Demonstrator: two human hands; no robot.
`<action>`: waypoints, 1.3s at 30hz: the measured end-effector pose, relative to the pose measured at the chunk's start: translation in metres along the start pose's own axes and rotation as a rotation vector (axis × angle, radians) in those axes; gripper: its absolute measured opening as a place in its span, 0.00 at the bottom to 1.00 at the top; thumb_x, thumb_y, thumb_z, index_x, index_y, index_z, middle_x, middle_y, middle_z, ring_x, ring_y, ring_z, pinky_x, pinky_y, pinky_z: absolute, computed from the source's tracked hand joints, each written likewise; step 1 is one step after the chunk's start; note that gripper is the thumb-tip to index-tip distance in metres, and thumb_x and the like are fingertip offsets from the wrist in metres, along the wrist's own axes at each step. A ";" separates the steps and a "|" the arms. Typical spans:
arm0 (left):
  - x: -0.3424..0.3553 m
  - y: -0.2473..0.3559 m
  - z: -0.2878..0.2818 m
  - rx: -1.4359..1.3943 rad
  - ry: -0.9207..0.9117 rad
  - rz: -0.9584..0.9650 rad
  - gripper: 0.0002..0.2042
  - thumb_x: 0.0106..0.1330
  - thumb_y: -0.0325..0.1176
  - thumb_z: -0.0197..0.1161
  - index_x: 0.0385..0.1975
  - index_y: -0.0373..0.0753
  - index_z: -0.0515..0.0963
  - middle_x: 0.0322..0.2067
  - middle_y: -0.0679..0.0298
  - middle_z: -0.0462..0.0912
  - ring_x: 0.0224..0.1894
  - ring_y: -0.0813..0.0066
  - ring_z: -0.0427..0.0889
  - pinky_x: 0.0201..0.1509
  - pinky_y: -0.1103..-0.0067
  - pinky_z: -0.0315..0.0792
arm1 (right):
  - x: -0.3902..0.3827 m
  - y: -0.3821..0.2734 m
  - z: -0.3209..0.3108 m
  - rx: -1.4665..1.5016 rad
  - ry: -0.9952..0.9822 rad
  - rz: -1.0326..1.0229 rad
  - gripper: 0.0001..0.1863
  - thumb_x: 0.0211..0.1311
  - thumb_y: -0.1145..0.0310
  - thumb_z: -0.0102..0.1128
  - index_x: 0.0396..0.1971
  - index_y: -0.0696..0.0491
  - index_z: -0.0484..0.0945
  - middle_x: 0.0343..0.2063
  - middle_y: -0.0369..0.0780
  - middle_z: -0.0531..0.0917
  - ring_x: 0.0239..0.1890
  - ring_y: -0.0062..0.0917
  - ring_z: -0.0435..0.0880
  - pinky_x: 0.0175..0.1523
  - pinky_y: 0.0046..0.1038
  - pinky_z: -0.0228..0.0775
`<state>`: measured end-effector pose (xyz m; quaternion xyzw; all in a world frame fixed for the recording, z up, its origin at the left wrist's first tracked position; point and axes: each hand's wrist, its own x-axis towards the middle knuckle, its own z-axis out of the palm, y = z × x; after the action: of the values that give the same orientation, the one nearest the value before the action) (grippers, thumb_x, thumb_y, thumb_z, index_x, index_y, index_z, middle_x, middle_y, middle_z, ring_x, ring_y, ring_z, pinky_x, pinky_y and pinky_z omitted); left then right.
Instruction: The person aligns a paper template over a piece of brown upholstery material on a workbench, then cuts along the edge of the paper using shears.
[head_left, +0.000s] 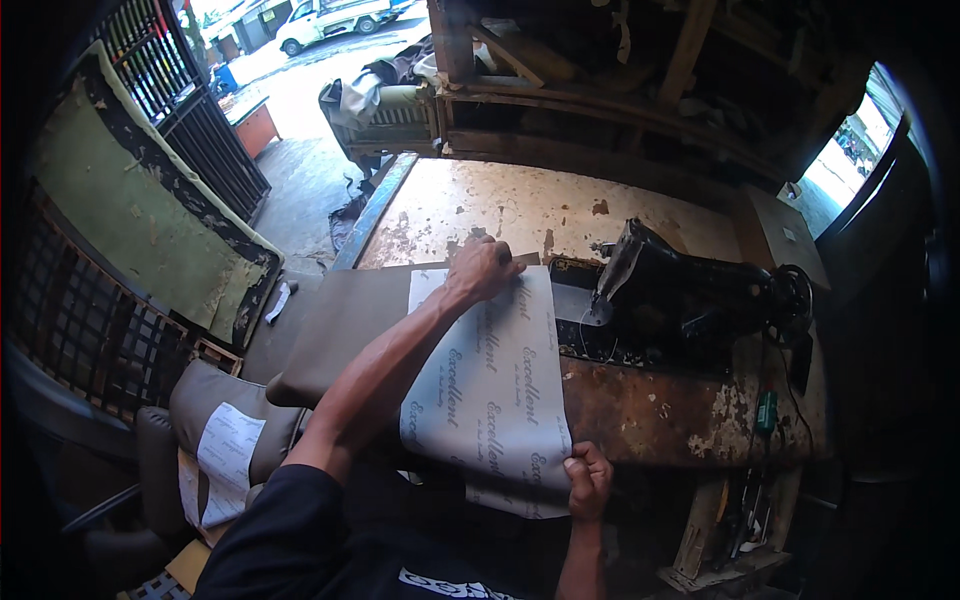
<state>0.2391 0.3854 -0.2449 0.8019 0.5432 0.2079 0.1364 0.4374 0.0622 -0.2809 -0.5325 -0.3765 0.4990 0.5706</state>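
Observation:
A pale sheet with repeated grey script printing point(475, 380) lies over a grey-brown piece of material point(340, 320) on the worktable and hangs over its front edge. My left hand point(480, 268) is closed at the sheet's far edge, where a strip of the grey-brown material shows. My right hand point(588, 480) pinches the sheet's lower right edge. A black sewing machine point(700, 295) stands just right of the sheet, with its needle area beside it.
The worktable point(640, 400) has worn, stained boards. Grey padded pieces with printed paper point(230, 445) sit at lower left. A green panel point(140, 200) leans by a metal gate point(190, 135). A dark wooden frame point(620, 100) stands behind; a green-handled tool point(766, 413) is at right.

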 end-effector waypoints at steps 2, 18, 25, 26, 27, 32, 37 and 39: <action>-0.002 0.000 -0.001 0.017 0.002 0.043 0.14 0.63 0.45 0.70 0.31 0.38 0.84 0.39 0.50 0.82 0.47 0.52 0.82 0.53 0.62 0.75 | -0.001 0.000 0.002 0.006 -0.004 -0.011 0.04 0.61 0.72 0.56 0.30 0.57 0.78 0.18 0.23 0.68 0.22 0.06 0.60 0.28 0.17 0.50; 0.029 -0.017 -0.018 0.008 -0.173 -0.131 0.17 0.59 0.44 0.69 0.38 0.34 0.84 0.34 0.45 0.86 0.40 0.47 0.87 0.44 0.60 0.79 | 0.000 -0.004 0.007 -0.078 0.031 0.004 0.07 0.67 0.70 0.60 0.36 0.59 0.80 0.18 0.22 0.69 0.22 0.06 0.61 0.28 0.15 0.51; 0.044 -0.021 -0.004 0.091 -0.180 -0.207 0.16 0.56 0.41 0.68 0.37 0.35 0.85 0.36 0.44 0.87 0.42 0.47 0.87 0.46 0.60 0.80 | 0.003 -0.006 0.014 -0.136 0.081 0.044 0.08 0.68 0.67 0.63 0.37 0.58 0.81 0.19 0.23 0.70 0.22 0.06 0.61 0.28 0.16 0.51; 0.044 -0.020 -0.006 0.088 -0.193 -0.200 0.15 0.56 0.41 0.68 0.37 0.36 0.86 0.36 0.45 0.87 0.41 0.47 0.87 0.47 0.60 0.80 | 0.004 -0.006 0.014 -0.126 0.091 0.042 0.08 0.68 0.67 0.62 0.36 0.57 0.81 0.19 0.23 0.70 0.22 0.06 0.62 0.28 0.16 0.51; 0.045 -0.019 -0.007 0.085 -0.205 -0.193 0.15 0.56 0.41 0.68 0.36 0.36 0.86 0.36 0.45 0.87 0.41 0.48 0.88 0.47 0.61 0.80 | 0.004 -0.006 0.014 -0.116 0.100 0.040 0.09 0.68 0.67 0.62 0.36 0.57 0.81 0.19 0.23 0.70 0.22 0.06 0.62 0.27 0.16 0.51; 0.042 -0.015 -0.010 0.057 -0.187 -0.167 0.15 0.55 0.41 0.69 0.37 0.37 0.86 0.36 0.47 0.88 0.41 0.48 0.88 0.47 0.61 0.81 | 0.002 -0.001 0.010 -0.138 0.099 -0.017 0.08 0.68 0.67 0.61 0.34 0.57 0.80 0.19 0.23 0.70 0.22 0.06 0.62 0.27 0.16 0.51; 0.039 -0.016 -0.002 0.090 -0.153 -0.224 0.13 0.57 0.41 0.72 0.35 0.38 0.85 0.34 0.49 0.88 0.39 0.52 0.88 0.46 0.64 0.80 | 0.003 -0.007 0.016 -0.100 0.118 0.017 0.07 0.68 0.68 0.60 0.34 0.56 0.80 0.18 0.23 0.70 0.22 0.06 0.61 0.27 0.16 0.50; 0.039 -0.016 0.001 0.116 -0.151 -0.208 0.13 0.59 0.41 0.71 0.35 0.38 0.84 0.36 0.49 0.87 0.41 0.51 0.87 0.46 0.62 0.79 | 0.004 -0.009 0.016 -0.119 0.117 0.017 0.07 0.68 0.68 0.60 0.34 0.56 0.80 0.18 0.23 0.70 0.22 0.05 0.61 0.26 0.16 0.50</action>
<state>0.2396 0.4273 -0.2459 0.7611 0.6228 0.1001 0.1512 0.4241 0.0704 -0.2703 -0.5972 -0.3668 0.4486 0.5547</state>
